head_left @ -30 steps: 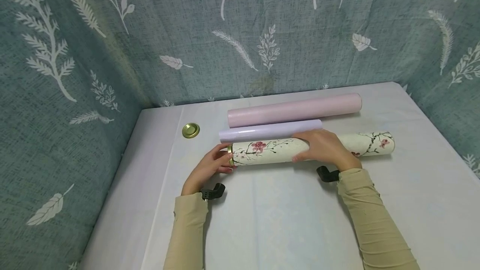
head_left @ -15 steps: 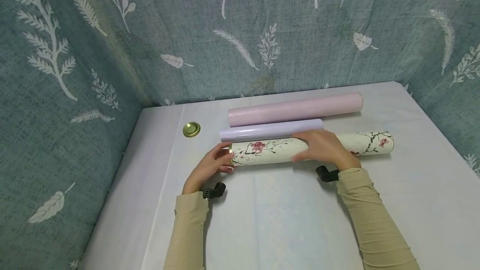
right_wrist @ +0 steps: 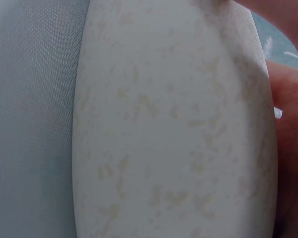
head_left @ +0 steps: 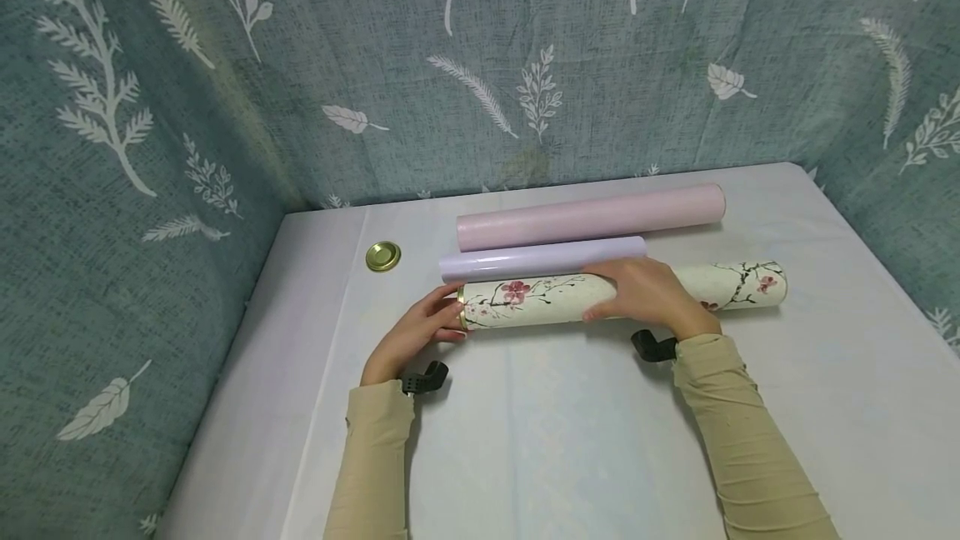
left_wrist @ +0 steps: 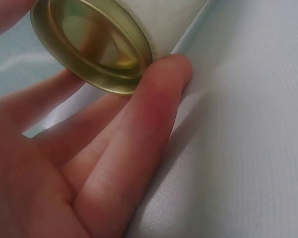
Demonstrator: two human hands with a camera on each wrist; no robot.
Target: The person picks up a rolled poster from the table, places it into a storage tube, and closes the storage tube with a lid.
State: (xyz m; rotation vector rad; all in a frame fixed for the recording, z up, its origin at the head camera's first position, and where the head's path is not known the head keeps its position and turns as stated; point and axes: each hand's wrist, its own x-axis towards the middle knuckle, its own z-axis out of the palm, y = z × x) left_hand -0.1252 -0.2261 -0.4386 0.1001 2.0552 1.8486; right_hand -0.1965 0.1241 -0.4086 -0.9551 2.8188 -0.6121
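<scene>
A cream tube with a blossom pattern (head_left: 555, 300) lies across the table, its left end fitted with a gold metal cap (left_wrist: 107, 82). Around that capped end the left hand (head_left: 412, 335) has its fingers, and in the left wrist view the fingers touch the cap's rim. The right hand (head_left: 651, 297) grips the tube near its middle from above, thumb on the near side. In the right wrist view the tube's pale surface (right_wrist: 174, 124) fills most of the picture, with parts of the hand at the right edge.
Behind the patterned tube lie a shorter lilac roll (head_left: 540, 260) and a longer pink roll (head_left: 592, 218), roughly parallel. A round gold lid (head_left: 383, 256) rests on the white tablecloth (head_left: 555, 440) at the back left. Patterned green cloth (head_left: 420, 140) hangs behind and beside the table.
Little differs. Both hands keep their places on the patterned tube, and the whole head view has shifted by a few pixels.
</scene>
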